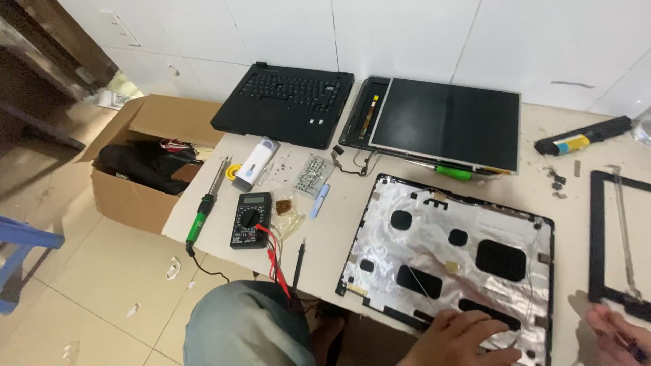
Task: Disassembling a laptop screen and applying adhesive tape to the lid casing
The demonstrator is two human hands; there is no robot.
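From the head view, the left hand [461, 337] lies flat, fingers spread and gripping nothing, on the foil-lined laptop lid [451, 254] at the tabletop's [332, 230] near edge. The right hand [620, 335] touches the detached bezel [620, 237]; its grip can't be told. Disassembly looks advanced: screen panel [447, 122] and keyboard base [285, 102] lie apart.

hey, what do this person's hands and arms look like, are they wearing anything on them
Both are bare: no gloves, rings, watch or sleeves show on the left hand or the right hand. Only the hands and a little wrist are in frame at the bottom edge. The person's knee is covered in grey-blue fabric.
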